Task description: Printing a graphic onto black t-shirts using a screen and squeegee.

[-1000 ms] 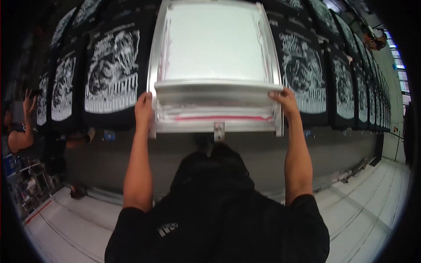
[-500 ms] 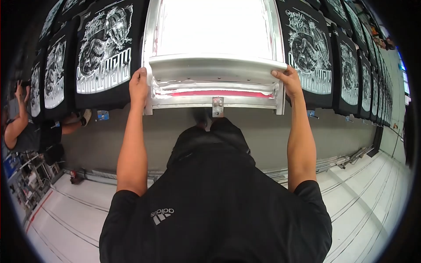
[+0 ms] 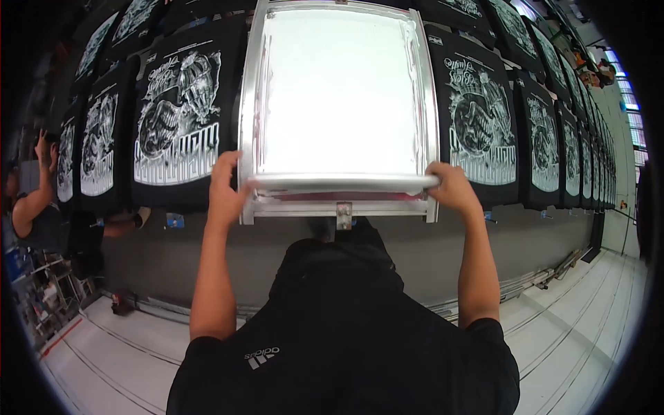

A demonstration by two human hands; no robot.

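A silver-framed printing screen (image 3: pixel 250 117) lies in front of me, its white mesh filling the middle. Across its near end rests a long metal squeegee (image 3: pixel 339 183), with a reddish strip showing just behind its near side. My left hand (image 3: pixel 227 190) is curled at the squeegee's left end, beside the frame's left rail; it is a little blurred. The squeegee's right end is gripped by my right hand (image 3: pixel 453 188), fingers over the top. A small metal bracket (image 3: pixel 344 216) sits at the middle of the frame's near edge.
Black shirts with white prints lie on boards in rows, left (image 3: pixel 176 124) and right (image 3: pixel 482 128) of the screen. At far left another person (image 3: pixel 38 214) stands with raised hands. A grey floor strip (image 3: pixel 429 249) runs below the boards, with metal rails along it.
The screen appears lower in view, showing more of its mesh. The squeegee's broad face has tipped, so it now looks narrower. Both hands have shifted their hold at its ends.
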